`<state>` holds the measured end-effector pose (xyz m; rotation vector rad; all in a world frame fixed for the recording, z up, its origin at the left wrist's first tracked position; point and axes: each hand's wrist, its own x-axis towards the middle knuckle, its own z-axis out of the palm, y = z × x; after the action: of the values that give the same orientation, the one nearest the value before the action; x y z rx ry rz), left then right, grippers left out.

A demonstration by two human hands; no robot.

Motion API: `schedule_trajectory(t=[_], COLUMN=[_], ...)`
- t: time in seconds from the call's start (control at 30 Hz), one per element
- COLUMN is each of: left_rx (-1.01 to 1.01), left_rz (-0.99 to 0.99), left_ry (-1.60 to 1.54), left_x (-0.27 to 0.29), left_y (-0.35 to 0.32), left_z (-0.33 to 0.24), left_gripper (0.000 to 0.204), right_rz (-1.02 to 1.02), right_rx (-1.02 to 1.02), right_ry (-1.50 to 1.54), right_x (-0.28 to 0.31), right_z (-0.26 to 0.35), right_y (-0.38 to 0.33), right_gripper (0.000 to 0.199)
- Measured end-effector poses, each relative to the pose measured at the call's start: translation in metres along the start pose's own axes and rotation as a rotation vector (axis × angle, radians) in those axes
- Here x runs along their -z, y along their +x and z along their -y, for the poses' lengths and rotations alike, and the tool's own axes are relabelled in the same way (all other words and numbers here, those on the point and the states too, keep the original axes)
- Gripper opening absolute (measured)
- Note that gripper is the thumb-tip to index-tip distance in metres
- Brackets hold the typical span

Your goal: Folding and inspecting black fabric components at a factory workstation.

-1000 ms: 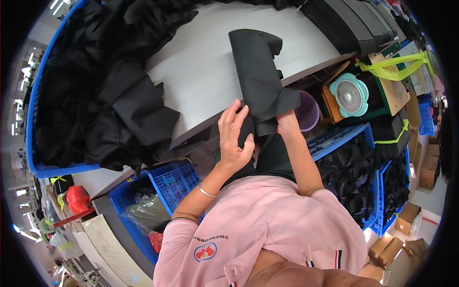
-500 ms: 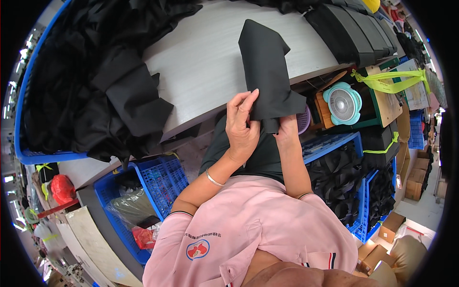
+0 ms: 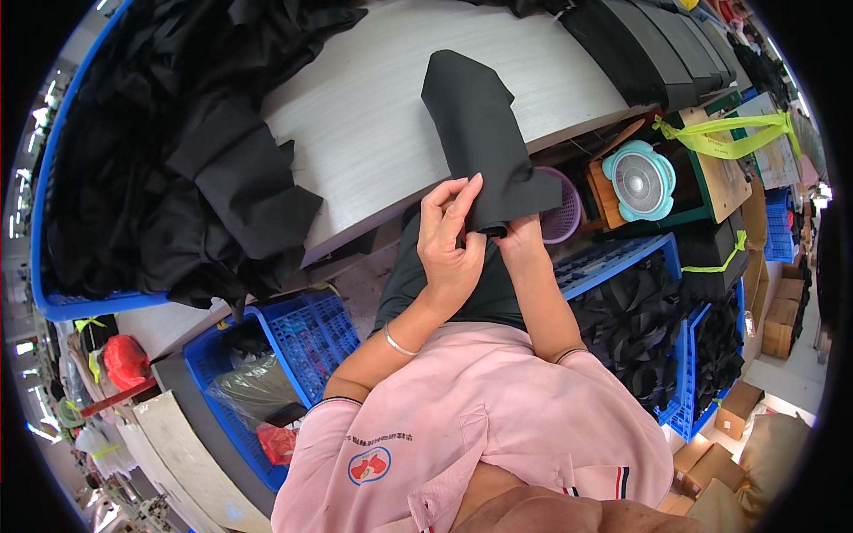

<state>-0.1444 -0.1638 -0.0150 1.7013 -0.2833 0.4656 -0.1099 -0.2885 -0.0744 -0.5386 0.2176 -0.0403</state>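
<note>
A folded piece of black fabric (image 3: 484, 133) reaches from my lap over the front edge of the pale table (image 3: 355, 98). Its far end is pointed and lies above the tabletop; its near edge is bunched into a small dark roll. My left hand (image 3: 451, 244) grips the left side of that near edge, two fingers lying along the top. On the right, my right hand (image 3: 522, 240) holds the same edge from below, its fingertips hidden under the cloth.
A blue crate (image 3: 98, 306) heaped with black fabric (image 3: 240, 178) covers the table's left. Stacked black pieces (image 3: 653, 53) sit at the back right. Nearby are a purple basket (image 3: 564, 213), a small teal fan (image 3: 638, 180) and a lower-left blue crate (image 3: 306, 342).
The fabric has come nearer to me and tilted slightly left. Its near edge is now more tucked between my hands, and my right hand has moved a little closer to the left.
</note>
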Motion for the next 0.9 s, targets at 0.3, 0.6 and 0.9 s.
schedule_trajectory(t=[0.3,0.6,0.9], left_rx=[0.043,0.084,0.822], left_rz=[-0.002,-0.029,-0.262], left_ry=[-0.026,-0.089,-0.625], left_x=[0.000,0.015,0.038], left_y=[-0.012,-0.012,-0.026], left_z=[0.016,0.022,0.102], left_gripper=[0.069,0.062,0.019], right_rz=[0.086,-0.145,0.282], right_rx=[-0.121,0.154,-0.132], right_ry=[0.179,-0.106,-0.820], right_x=[0.002,0.000,-0.054], right_z=[-0.013,-0.034,-0.019], right_y=[0.006,0.021,0.027], right_gripper=[0.034,0.034,0.033])
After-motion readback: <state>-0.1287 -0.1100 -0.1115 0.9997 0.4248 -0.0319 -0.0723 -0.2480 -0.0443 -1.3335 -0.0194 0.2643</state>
